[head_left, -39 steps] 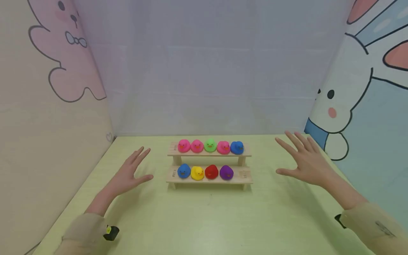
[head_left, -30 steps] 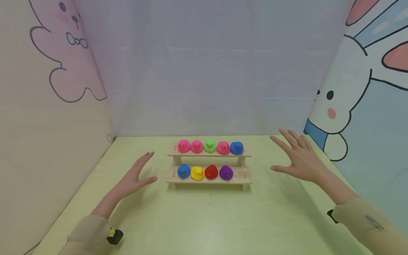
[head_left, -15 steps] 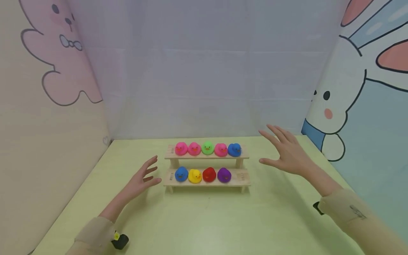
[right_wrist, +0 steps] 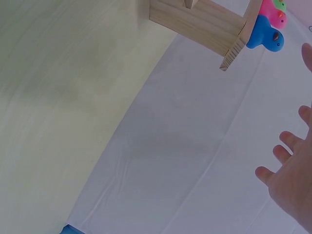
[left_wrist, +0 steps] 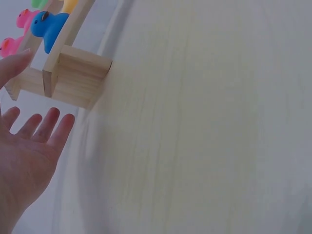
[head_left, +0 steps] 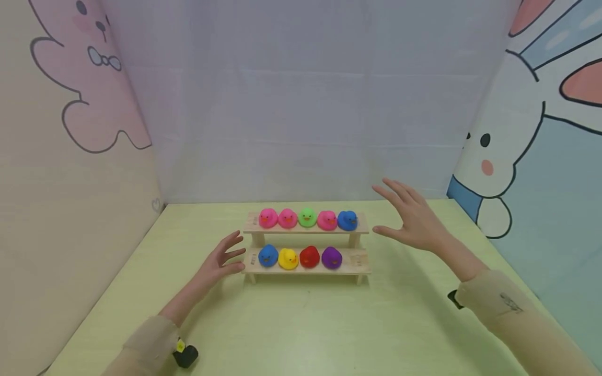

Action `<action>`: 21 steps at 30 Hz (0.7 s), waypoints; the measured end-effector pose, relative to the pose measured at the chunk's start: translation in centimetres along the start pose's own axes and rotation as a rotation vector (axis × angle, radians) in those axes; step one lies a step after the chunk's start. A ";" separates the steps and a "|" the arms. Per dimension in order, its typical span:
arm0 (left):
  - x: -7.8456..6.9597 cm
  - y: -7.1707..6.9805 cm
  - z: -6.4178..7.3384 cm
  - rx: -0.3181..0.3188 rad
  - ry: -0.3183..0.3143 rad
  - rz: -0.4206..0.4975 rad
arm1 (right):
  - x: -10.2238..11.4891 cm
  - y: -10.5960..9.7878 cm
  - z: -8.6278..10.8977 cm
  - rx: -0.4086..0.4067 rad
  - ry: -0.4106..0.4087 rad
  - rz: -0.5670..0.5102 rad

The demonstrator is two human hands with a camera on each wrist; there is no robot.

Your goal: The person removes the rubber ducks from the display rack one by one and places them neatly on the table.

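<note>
A two-step wooden stand [head_left: 356, 261] bears small toy ducks in two rows. Along the upper step sit pink ducks, a green duck [head_left: 308, 217] and, at the right end, a blue duck [head_left: 347, 221]. The lower step has a blue duck [head_left: 268, 256], a yellow duck [head_left: 288, 259], a red duck [head_left: 310, 257] and a purple duck [head_left: 332, 258]. My left hand [head_left: 220, 262], fingers spread and slightly bent, is by the stand's left end and holds nothing. To the right of the upper step, my right hand [head_left: 414, 219] is raised with fingers apart, holding nothing.
The stand is on a pale yellow-green table [head_left: 301, 324]. A white cloth [head_left: 301, 104] hangs behind it. Side panels carry a pink cartoon animal [head_left: 94, 83] on the left and a white rabbit [head_left: 498, 141] on the right.
Both hands have moved inward toward the ends of the stand, the left one rightward and the right one leftward. The left fingers are a little more bent. The ducks stay in place.
</note>
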State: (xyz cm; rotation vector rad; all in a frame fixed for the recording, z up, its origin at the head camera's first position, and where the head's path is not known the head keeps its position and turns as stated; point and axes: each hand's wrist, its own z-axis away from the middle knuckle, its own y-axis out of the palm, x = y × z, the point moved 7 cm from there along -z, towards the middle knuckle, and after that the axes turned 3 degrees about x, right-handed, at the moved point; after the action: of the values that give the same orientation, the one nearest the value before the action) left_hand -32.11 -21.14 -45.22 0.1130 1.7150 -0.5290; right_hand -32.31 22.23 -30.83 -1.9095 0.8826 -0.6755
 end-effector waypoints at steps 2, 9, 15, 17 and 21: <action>0.2 0.2 0.0 0.005 0.002 0.008 | 0.1 0.0 -0.1 -0.004 -0.004 -0.009; 1.1 1.1 0.0 0.008 -0.011 -0.001 | 0.5 0.2 -0.7 -0.012 -0.019 -0.050; 2.1 1.7 0.0 0.011 -0.049 0.066 | 1.1 0.7 -1.3 0.001 -0.028 -0.101; 2.4 1.7 0.0 0.005 -0.066 0.090 | 1.2 0.9 -1.4 0.010 -0.026 -0.126; 2.8 1.8 0.0 -0.004 -0.098 0.111 | 1.4 1.4 -1.6 0.031 -0.021 -0.194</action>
State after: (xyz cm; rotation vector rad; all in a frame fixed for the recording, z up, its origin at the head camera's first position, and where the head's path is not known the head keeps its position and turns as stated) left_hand -32.05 -20.16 -48.42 0.1752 1.6043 -0.4420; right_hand -33.07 19.83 -31.21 -1.9873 0.6753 -0.7784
